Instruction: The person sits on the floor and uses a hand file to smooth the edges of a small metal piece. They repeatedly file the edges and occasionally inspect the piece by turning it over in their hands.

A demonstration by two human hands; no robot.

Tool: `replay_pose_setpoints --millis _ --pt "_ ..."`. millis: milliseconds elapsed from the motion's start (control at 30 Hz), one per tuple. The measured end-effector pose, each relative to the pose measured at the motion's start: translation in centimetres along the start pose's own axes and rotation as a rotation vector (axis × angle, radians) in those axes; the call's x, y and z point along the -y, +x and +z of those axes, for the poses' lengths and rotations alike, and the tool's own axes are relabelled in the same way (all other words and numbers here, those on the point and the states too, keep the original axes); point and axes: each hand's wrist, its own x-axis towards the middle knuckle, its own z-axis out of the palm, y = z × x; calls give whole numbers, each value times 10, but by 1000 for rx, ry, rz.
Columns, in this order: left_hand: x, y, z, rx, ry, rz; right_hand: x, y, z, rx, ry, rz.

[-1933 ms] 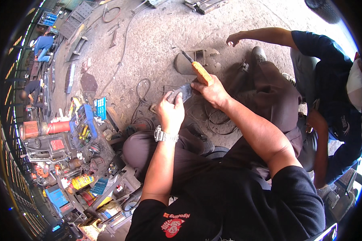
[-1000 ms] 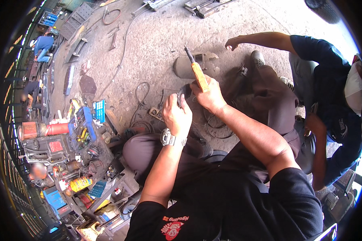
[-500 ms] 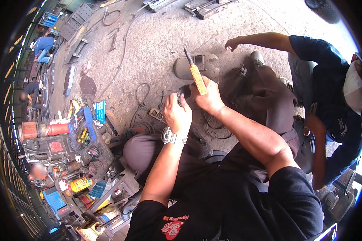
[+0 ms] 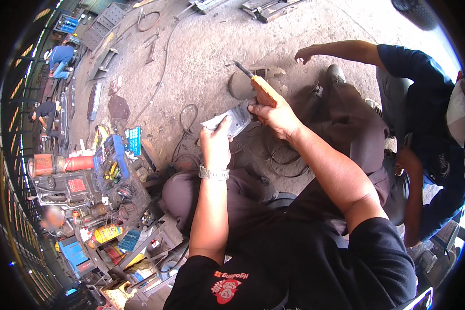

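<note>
A flat grey metal piece (image 4: 236,120) with bent edges and a pale, shiny face is held up in front of my knees. My left hand (image 4: 215,147), wearing a watch, is closed on its near left side with the thumb on top. In my right hand (image 4: 280,118) is a tool with an orange-yellow handle (image 4: 265,90) and a dark pointed tip aimed away to the far left. The fingertips of that hand meet the right edge of the metal piece. Beyond them a rounded grey metal part (image 4: 239,87) lies on the floor.
A co-worker in dark blue (image 4: 413,98) crouches close on my right, one arm stretched over the floor. Cables (image 4: 289,163) loop near my feet. At left are a blue toolbox (image 4: 120,155), a red cylinder (image 4: 77,163) and a yellow bottle (image 4: 107,233). Two people work farther off.
The metal piece has been turned so its pale face shows. My left hand has shifted slightly left and down; the right hand has moved right, tilting the tool farther left.
</note>
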Motion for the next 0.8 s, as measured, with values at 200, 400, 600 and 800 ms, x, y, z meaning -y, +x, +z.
replay_pose_setpoints --millis 200,400,600,800 --pt "0 2 -1 10 -210 -153 0 -1 2 -17 -42 81" --pt "4 9 -6 -6 -414 -364 -6 0 2 10 33 53" --pt "18 20 -18 28 -558 -472 -14 -1 7 -78 -12 52" --pt "24 27 -21 66 -606 -509 -26 -1 4 -113 39 114"
